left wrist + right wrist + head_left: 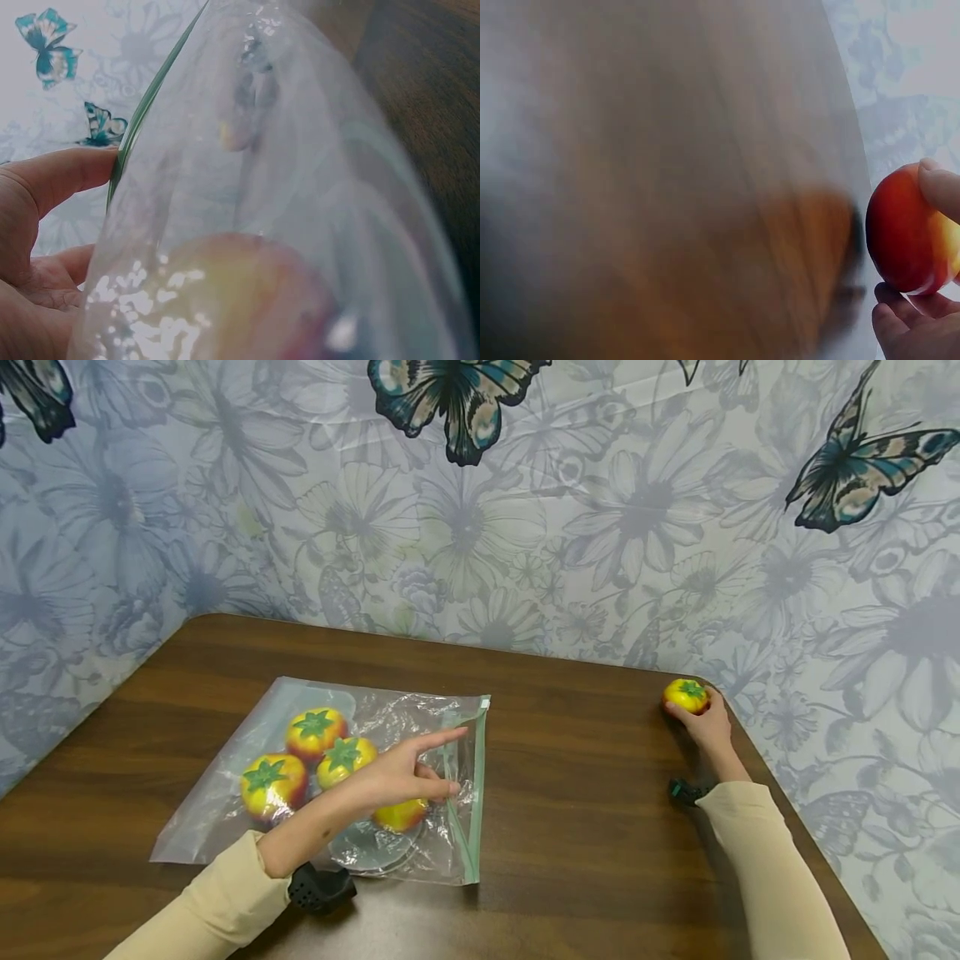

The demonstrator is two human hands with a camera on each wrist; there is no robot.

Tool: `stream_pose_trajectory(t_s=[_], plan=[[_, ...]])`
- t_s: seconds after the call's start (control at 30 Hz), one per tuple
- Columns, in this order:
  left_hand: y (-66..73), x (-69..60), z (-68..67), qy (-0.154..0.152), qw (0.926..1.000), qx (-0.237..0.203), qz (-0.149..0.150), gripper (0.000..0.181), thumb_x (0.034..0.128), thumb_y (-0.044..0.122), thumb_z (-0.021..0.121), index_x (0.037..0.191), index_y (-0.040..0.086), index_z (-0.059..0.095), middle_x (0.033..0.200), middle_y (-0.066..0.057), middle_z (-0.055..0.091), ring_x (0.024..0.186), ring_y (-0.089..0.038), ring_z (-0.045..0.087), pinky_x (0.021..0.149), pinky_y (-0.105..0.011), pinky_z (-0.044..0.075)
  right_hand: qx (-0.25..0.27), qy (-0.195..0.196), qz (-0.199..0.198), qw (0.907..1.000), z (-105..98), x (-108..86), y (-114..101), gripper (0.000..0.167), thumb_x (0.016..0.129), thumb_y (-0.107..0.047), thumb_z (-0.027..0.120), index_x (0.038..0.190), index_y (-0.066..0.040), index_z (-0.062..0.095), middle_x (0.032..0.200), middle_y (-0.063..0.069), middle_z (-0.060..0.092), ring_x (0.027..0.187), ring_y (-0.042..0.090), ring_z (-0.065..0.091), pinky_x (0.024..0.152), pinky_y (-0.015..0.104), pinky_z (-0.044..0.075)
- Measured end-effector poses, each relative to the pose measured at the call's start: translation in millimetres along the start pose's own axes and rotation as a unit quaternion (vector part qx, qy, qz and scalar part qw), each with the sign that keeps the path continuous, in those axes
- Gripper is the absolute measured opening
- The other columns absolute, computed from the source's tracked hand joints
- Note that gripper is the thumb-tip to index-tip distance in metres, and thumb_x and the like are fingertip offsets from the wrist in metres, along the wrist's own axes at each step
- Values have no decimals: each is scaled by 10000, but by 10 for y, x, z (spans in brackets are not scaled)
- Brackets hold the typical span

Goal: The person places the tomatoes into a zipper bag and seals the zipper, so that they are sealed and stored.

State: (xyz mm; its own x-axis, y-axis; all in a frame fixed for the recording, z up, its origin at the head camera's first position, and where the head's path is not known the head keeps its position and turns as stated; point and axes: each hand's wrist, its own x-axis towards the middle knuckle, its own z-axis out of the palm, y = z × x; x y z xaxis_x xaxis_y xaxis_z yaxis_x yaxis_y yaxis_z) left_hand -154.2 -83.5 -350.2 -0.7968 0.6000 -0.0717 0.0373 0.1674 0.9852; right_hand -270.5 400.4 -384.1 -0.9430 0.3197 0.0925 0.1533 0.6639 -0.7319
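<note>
A clear zip bag [225, 785] with a green-edged mouth lies on the table, its mouth facing right. Inside it are several yellow-and-red toy fruits [273, 785] with green leafy tops. My left hand [390, 777] is over the bag's mouth end, index finger and thumb straight and spread apart. In the left wrist view, its index fingertip touches the green edge [142, 112]. At the table's far right corner, my right hand [708, 727] holds another toy fruit [686, 695] between thumb and fingers. The right wrist view shows the fruit's red side [904, 232].
The brown wooden table [570, 827] ends close beside the right arm. Behind it hangs a flower-patterned cloth [465, 552] with butterflies. A clear round shape [375, 852] shows within the bag, below the fruits. Black wrist cameras [321, 887] sit under both wrists.
</note>
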Motion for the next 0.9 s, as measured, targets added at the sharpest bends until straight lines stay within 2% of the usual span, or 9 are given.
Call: stream_pose_trajectory(t_s=[0.07,0.23,0.37,0.43,0.53,0.67,0.73,0.9], plan=[[-5,-4,-1,2,10000,6,-6,745,848,78,690,1468,53,279,1166,-272,564,764,-296,651,638,-393,529,-71,-61,-130,9999,28,-33,-32,838,894,-308,633,1452,61,128,1422,323,243,1271,456,274,1037,522,214],[2,-7,0,-27,10000,56,-58,751,852,87,689,1474,62,269,813,-157,673,727,-350,636,558,-286,495,-103,-180,-478,9986,99,-134,-102,820,899,-276,636,1447,70,134,1393,343,273,1238,463,316,1021,529,247],[2,-8,5,-34,10000,52,-60,752,852,86,688,1475,63,266,790,-131,675,729,-387,626,528,-261,479,-118,-291,-623,9976,136,-230,-179,810,895,-256,645,1445,68,146,1375,347,295,1217,461,345,1006,531,271],[-4,-7,7,-27,10000,53,-56,752,852,85,688,1475,65,267,833,-148,673,733,-383,628,533,-266,484,-94,-366,-677,9970,152,-279,-219,807,894,-247,648,1448,61,148,1373,345,298,1212,461,351,998,533,280],[-11,-7,9,-7,10000,17,-44,750,851,79,687,1474,65,270,1060,-220,623,760,-362,636,580,-314,513,-73,-501,-806,9955,177,-341,-263,802,898,-252,642,1451,56,149,1370,344,297,1198,463,360,987,540,293],[-17,-8,16,4,10000,-66,-13,749,847,65,688,1473,69,276,1374,-283,378,781,-303,650,645,-393,531,-51,-723,-1016,9922,194,-442,-333,799,902,-265,639,1453,50,153,1384,338,283,1200,472,357,979,548,306],[-18,-9,18,2,10000,-84,1,750,846,61,687,1474,73,276,1418,-282,313,785,-295,651,659,-415,531,4,-855,-1132,9899,202,-500,-389,801,902,-263,640,1457,45,152,1394,332,274,1208,476,352,974,550,314],[-10,-21,12,24,10000,-71,3,752,844,65,688,1474,74,276,1386,-294,355,798,-339,644,668,-455,525,319,-1247,-1347,9825,243,-653,-550,801,903,-251,643,1475,7,146,1398,305,281,1211,453,370,964,527,341]])
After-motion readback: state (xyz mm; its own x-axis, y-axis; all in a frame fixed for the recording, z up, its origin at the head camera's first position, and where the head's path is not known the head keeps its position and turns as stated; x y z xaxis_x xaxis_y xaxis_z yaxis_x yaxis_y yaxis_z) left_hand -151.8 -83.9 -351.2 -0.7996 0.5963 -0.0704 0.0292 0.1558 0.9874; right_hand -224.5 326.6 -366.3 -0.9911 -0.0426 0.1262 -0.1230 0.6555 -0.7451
